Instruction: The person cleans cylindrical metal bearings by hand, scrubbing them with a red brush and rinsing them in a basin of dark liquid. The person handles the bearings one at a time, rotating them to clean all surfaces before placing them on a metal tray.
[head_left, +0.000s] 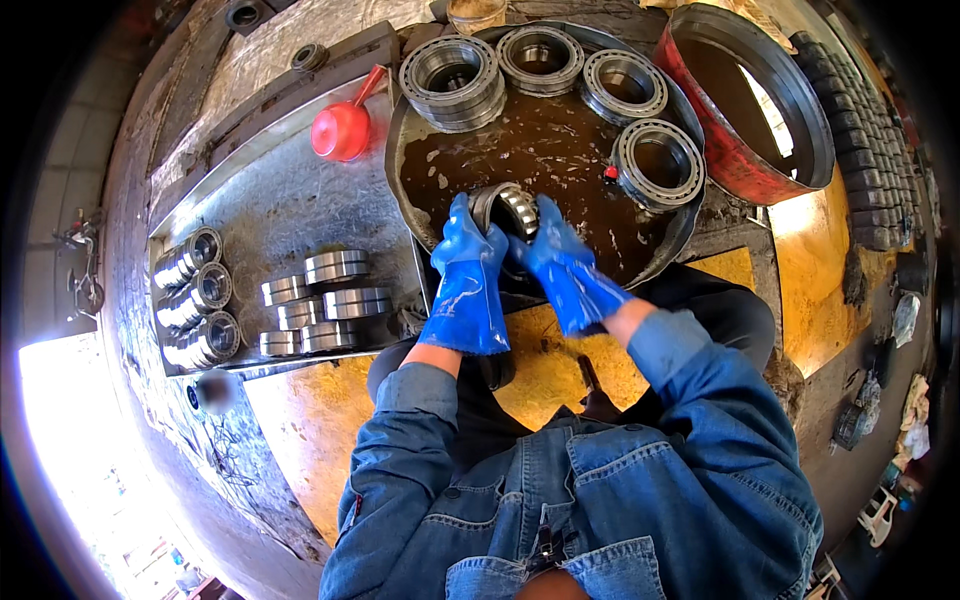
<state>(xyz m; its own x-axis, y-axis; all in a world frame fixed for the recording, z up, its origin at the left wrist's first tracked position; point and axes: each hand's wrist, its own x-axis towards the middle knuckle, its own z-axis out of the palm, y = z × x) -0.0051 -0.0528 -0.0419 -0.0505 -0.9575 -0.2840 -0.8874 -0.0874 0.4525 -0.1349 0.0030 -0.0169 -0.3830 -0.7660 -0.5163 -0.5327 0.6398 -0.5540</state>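
Note:
Both my hands wear long blue rubber gloves and hold a steel roller bearing (510, 210) over the near part of a round pan (394, 170) of dark brown liquid. My left hand (467, 243) is closed on the bearing's left side, thumb and fingers against the metal. My right hand (550, 243) grips its right side, where the shiny rollers show. The lower part of the bearing is hidden by the gloves. Several large bearing rings stand along the pan's far and right rim, among them a tall one (452, 82) at the far left. A small red thing (610, 173) sits beside the rightmost ring.
Left of the pan lies a metal tray (260, 200) with a red dipper (341, 131), several plain steel rings (357, 302) and rows of roller assemblies (212, 285). A red, open-topped drum (708, 130) stands at the far right, beside stacked dark blocks (868, 150).

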